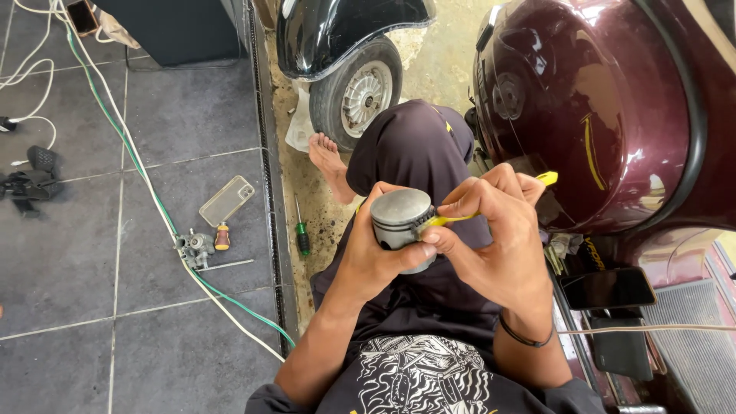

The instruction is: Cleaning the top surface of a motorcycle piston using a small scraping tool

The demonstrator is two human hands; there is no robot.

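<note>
On the tiles at left lie a carburettor [193, 248] and screwdrivers [300, 228], set aside. In the middle, over the lap, the left hand [373, 257] is wrapped round a grey piston [401, 220], crown up. The right hand [494, 230] pinches a yellow brush [468, 215] against its ring grooves; the scrubbing looks underway, unfinished.

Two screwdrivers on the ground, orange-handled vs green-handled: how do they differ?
The orange-handled screwdriver lies on the grey tile by the phone; the green-handled screwdriver lies on the dirty concrete strip past the drain channel. The orange handle looks stubbier; the green one's is slimmer. Both lie flat, untouched by either hand.
</note>
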